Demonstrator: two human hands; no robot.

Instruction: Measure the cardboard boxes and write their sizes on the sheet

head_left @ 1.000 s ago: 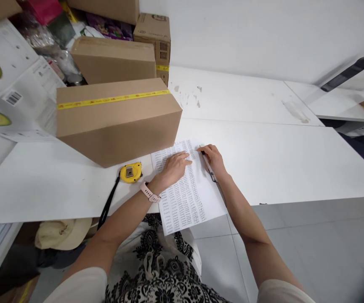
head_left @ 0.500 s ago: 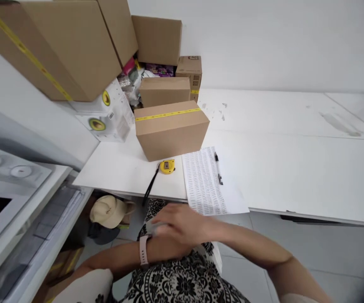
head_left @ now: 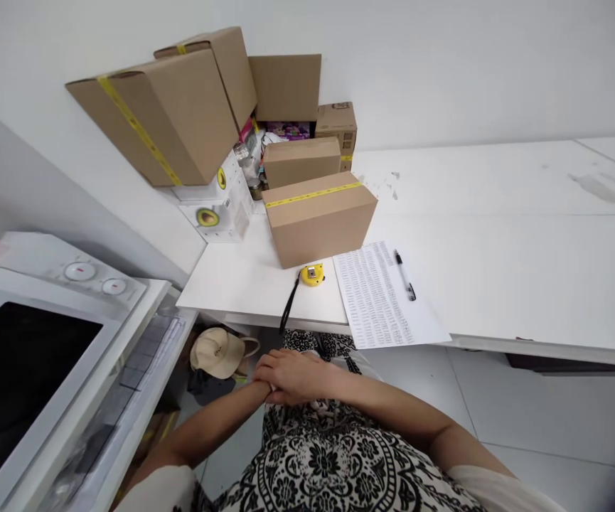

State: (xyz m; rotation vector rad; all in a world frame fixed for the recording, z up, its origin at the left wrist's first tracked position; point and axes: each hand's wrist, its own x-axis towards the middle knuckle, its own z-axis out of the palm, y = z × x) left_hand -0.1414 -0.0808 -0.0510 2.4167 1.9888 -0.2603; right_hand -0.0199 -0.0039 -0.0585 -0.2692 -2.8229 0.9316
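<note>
My right hand (head_left: 289,375) lies in front of my lap, below the table edge, its fingers wrapped over my left wrist. My left forearm (head_left: 216,421) shows, but the left hand itself is hidden under the right hand. Neither hand touches anything on the white table (head_left: 499,277). There lie a printed sheet of small rows (head_left: 379,299) overhanging the near edge, a black-and-white pen (head_left: 405,275) on that sheet, and a yellow tape measure (head_left: 312,274) with a black strap. A sealed cardboard box with yellow tape (head_left: 318,222) stands just behind the tape measure.
More cardboard boxes (head_left: 179,114) are stacked in the left corner over a white box printed with avocados (head_left: 214,213). A white appliance with a dark lid (head_left: 35,341) stands at my left. A beige cap (head_left: 216,352) lies under the table.
Both hands left the sheet and the pen stayed on it. I stepped back and turned left; the right hand came to rest over the left wrist.
</note>
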